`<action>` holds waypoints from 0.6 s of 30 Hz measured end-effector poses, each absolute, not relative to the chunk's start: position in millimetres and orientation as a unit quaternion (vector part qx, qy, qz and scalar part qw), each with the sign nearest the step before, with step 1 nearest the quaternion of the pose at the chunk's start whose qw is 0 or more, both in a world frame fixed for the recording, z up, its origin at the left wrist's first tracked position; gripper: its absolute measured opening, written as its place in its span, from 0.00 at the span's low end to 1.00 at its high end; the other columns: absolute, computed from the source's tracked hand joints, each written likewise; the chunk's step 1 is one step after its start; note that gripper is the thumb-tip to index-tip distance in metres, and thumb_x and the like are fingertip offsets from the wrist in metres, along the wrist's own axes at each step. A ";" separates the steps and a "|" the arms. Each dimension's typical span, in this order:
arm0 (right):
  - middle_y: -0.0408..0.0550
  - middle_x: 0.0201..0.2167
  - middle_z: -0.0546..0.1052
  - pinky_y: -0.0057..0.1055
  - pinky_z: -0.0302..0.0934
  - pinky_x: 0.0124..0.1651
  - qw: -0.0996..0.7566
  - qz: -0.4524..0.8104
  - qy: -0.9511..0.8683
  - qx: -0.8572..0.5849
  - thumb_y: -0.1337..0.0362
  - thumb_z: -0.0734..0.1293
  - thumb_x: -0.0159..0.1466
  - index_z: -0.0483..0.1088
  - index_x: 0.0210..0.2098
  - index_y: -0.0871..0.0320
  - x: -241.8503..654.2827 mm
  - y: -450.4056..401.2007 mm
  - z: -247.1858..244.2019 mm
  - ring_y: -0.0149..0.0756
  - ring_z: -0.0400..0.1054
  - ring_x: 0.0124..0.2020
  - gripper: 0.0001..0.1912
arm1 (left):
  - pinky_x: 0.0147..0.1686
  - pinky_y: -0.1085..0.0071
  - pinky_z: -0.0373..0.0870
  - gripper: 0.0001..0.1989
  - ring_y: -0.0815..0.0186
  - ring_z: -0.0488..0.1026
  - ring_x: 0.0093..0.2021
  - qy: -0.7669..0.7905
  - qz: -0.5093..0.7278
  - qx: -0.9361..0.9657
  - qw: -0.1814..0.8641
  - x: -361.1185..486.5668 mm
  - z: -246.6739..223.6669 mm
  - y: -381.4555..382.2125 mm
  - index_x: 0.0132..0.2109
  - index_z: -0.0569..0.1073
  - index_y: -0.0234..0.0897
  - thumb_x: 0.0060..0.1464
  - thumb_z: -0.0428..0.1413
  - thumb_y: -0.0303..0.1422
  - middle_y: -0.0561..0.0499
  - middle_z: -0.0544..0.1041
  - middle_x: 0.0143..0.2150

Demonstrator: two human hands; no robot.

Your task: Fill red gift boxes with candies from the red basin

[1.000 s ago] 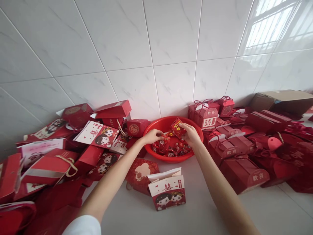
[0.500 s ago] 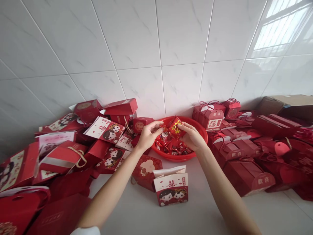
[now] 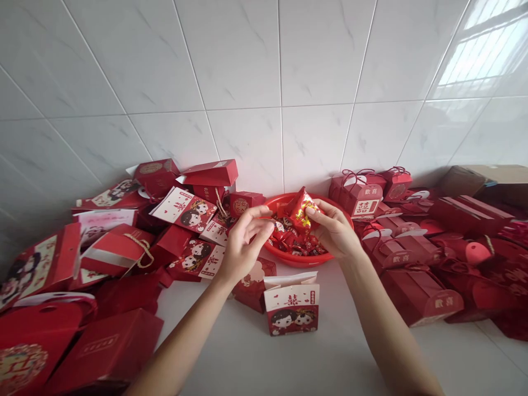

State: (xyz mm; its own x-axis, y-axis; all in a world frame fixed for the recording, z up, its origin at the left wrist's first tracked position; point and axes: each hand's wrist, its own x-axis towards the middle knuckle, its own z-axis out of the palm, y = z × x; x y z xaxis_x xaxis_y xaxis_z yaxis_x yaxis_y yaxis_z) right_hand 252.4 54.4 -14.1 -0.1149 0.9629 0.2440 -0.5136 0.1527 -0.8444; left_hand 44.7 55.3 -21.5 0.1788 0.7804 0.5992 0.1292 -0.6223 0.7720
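Note:
Between the thumb and fingers of my right hand [image 3: 336, 228] is a shiny red and gold candy packet [image 3: 303, 212], raised above the red basin [image 3: 289, 260]. Small wrapped candies [image 3: 295, 242] lie in the basin. My left hand [image 3: 247, 242] is at the basin's left side, its fingers curved and apart from the thumb, with nothing seen in it. Below the basin stands a small white and red box [image 3: 292, 311] printed with two cartoon figures, its top flaps up. Behind it, a red box with a pale flower shape [image 3: 256, 280] is partly hidden by my left hand.
Piled red gift boxes [image 3: 117, 250] cover the left side, some with rope handles. More red boxes [image 3: 421, 294] crowd the right side, near a brown cardboard box [image 3: 464, 184]. A tiled wall [image 3: 243, 135] rises behind.
My right hand has lifted the candy packet slightly and turned it. My left hand has come down a little, away from the packet. The view has shifted slightly.

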 end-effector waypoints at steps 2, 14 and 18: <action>0.43 0.31 0.78 0.27 0.69 0.35 0.608 0.581 -0.472 -0.264 0.59 0.78 0.54 0.76 0.36 0.57 262.5 48.8 -8.2 0.31 0.71 0.30 0.13 | 0.55 0.64 0.72 0.09 0.59 0.74 0.55 0.297 0.475 0.780 0.279 28.8 -18.4 40.6 0.43 0.78 0.39 0.62 0.57 0.38 0.44 0.76 0.52; 0.47 0.36 0.79 0.32 0.67 0.42 0.461 0.528 -0.662 -0.265 0.59 0.75 0.59 0.77 0.40 0.57 290.8 33.6 -4.8 0.36 0.73 0.36 0.11 | 0.39 0.72 0.75 0.12 0.64 0.79 0.38 0.362 0.349 0.792 0.347 27.3 -55.2 26.4 0.39 0.82 0.38 0.62 0.57 0.39 0.49 0.83 0.37; 0.50 0.41 0.79 0.35 0.66 0.49 0.449 0.502 -0.695 -0.252 0.59 0.75 0.59 0.79 0.41 0.58 292.5 33.6 -4.3 0.40 0.73 0.44 0.13 | 0.43 0.70 0.75 0.10 0.62 0.79 0.40 0.393 0.356 0.781 0.331 39.0 -56.4 24.4 0.39 0.82 0.38 0.51 0.66 0.37 0.49 0.83 0.40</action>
State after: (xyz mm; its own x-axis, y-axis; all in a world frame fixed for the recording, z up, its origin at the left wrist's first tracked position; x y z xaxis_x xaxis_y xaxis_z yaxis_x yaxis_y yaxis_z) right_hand 292.5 33.6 -4.3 -0.4685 0.8017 0.3711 -0.1001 0.3692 -0.9239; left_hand 39.0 24.4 -56.4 0.4378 0.8494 0.2947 0.3782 -0.4714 0.7967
